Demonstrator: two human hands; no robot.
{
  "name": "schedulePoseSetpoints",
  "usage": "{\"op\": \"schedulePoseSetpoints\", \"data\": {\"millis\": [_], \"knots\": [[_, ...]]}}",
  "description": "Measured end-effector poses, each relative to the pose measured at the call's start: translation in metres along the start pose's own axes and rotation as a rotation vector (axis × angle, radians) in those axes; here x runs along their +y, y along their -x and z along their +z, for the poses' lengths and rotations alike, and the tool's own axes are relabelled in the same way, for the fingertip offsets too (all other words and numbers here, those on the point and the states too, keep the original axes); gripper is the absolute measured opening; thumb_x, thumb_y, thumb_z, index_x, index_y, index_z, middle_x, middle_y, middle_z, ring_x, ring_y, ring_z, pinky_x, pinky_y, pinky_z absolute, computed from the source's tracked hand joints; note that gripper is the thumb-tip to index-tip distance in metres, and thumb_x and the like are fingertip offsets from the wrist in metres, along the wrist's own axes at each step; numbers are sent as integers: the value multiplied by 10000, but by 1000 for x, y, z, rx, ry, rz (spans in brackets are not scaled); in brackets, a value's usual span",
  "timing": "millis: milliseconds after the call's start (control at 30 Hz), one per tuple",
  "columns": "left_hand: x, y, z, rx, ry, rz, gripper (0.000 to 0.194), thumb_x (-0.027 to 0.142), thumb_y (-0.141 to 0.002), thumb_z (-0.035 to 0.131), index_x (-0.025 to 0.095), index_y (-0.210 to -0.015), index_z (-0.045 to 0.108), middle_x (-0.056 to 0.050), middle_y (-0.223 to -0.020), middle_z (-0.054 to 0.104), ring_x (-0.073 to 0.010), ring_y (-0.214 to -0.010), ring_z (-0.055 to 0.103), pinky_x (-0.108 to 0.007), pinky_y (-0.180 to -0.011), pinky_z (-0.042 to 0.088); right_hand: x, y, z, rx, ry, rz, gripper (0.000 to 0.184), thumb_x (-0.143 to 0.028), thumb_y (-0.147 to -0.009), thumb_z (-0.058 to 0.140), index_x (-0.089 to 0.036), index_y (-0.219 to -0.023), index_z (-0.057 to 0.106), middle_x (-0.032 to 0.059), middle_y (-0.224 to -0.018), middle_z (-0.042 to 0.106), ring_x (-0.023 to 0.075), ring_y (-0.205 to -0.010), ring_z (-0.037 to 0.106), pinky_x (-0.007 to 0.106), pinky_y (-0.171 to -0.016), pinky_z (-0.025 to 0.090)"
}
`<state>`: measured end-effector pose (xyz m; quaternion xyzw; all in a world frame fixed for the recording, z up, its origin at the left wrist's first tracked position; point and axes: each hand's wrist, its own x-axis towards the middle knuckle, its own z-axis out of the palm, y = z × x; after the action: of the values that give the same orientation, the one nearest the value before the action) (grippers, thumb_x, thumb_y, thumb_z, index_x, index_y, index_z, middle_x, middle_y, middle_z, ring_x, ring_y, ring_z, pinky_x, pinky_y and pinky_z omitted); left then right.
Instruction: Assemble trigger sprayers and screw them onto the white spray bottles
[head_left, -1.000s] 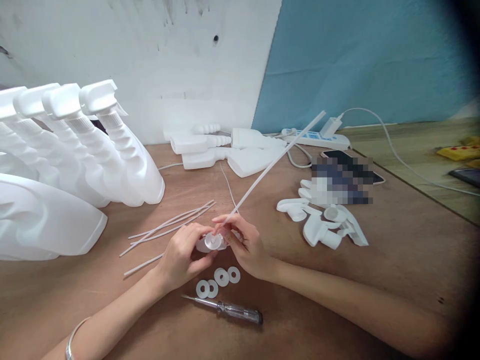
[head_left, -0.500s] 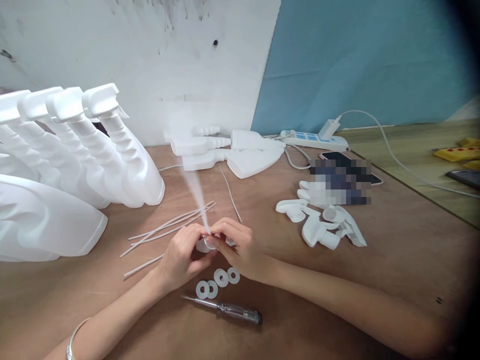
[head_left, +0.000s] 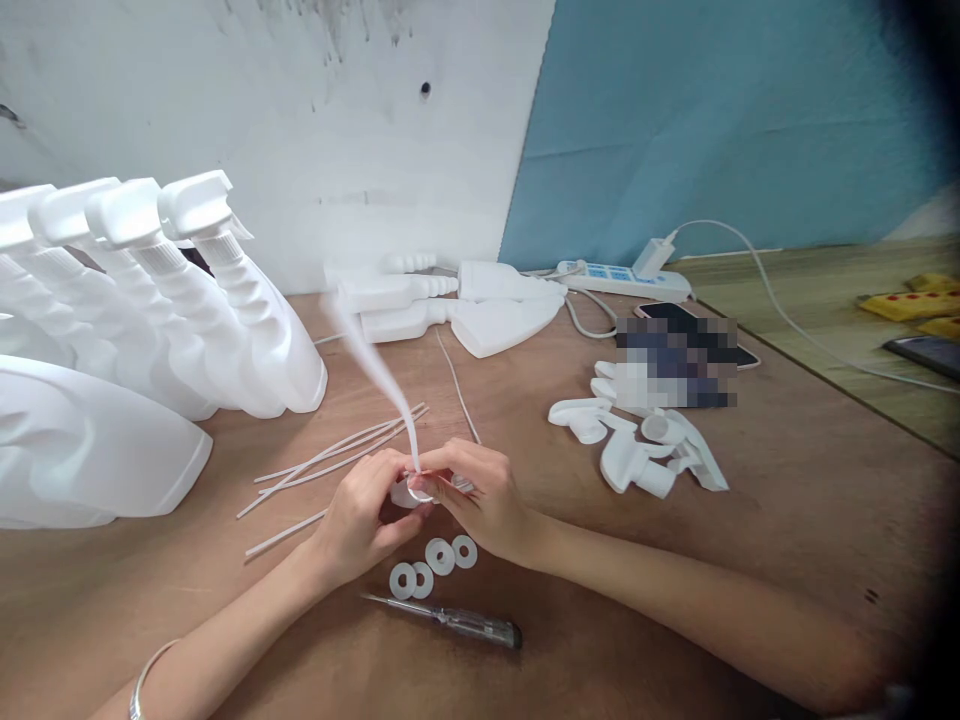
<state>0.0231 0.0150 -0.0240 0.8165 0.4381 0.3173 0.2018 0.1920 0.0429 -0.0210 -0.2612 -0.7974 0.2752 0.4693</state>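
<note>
My left hand point(head_left: 369, 510) and my right hand point(head_left: 480, 500) meet over the table. Between them is a white spray trigger head point(head_left: 405, 494), mostly hidden by the fingers. My left hand is closed around its body. The fingertips of my right hand pinch at its round collar, where a thin white dip tube point(head_left: 386, 385) rises, bent and blurred, up and to the left. Just below my hands lie several white ring washers point(head_left: 440, 557). A clear-handled screwdriver point(head_left: 472, 622) lies nearer to me. Left of my hands are several loose white tubes point(head_left: 330, 450).
White spray bottles point(head_left: 255, 330) with trigger heads stand in a row at left, another bottle point(head_left: 90, 440) before them. More bottles point(head_left: 510, 325) lie at the back. Loose trigger heads point(head_left: 637, 460) are at right, near a phone point(head_left: 697, 330) and a power strip point(head_left: 600, 275).
The upper part of the dip tube has swung to the left and bends more. My hands stay together in nearly the same place. The whole view has shifted slightly.
</note>
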Motion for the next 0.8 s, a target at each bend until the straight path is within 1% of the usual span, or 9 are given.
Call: {"op": "schedulePoseSetpoints", "data": {"millis": [133, 233, 367, 533, 667, 800], "knots": [[1, 0, 0, 3, 1, -8, 199, 250, -799, 522, 165, -977, 503, -56, -886, 581, -169, -788, 534, -283, -692, 422, 0, 0, 1, 4, 65, -9, 99, -239, -846, 508, -197, -788, 576, -16, -646, 598, 88, -589, 508, 216, -597, 402], [1, -1, 0, 1, 2, -4, 205, 254, -799, 519, 163, -982, 503, -66, -904, 587, -178, -815, 540, -290, -709, 424, 0, 3, 4, 22, 56, -12, 124, -244, -848, 499, -191, -754, 558, -8, -642, 595, 91, -581, 508, 218, -584, 402], [0, 0, 0, -8, 3, 4, 225, 242, -796, 523, 164, -1006, 497, -70, -933, 592, -179, -839, 543, -292, -729, 425, 1, 6, 6, 44, 26, 25, 149, -257, -853, 487, -185, -738, 550, 0, -666, 612, 84, -575, 525, 202, -575, 409], [-1, 0, 1, 11, -16, -15, 206, 265, -797, 528, 169, -977, 499, -59, -896, 594, -165, -786, 542, -280, -701, 430, 1, 4, 6, 42, 29, 66, 162, -262, -851, 488, -184, -717, 536, -30, -606, 558, 65, -529, 490, 177, -532, 379], [2, 0, 0, -5, -9, -20, 217, 263, -796, 523, 158, -985, 503, -74, -906, 593, -177, -804, 549, -288, -699, 437, 1, 3, 6, 20, 24, 55, 148, -244, -852, 479, -187, -724, 528, -27, -625, 559, 66, -540, 487, 179, -539, 378], [1, 0, 0, -9, 6, -8, 228, 248, -793, 527, 157, -1002, 509, -75, -926, 594, -179, -819, 551, -294, -720, 438, 2, 5, 7, 23, 39, 27, 195, -263, -871, 424, -191, -714, 514, -13, -623, 560, 79, -532, 485, 196, -541, 387]]}}
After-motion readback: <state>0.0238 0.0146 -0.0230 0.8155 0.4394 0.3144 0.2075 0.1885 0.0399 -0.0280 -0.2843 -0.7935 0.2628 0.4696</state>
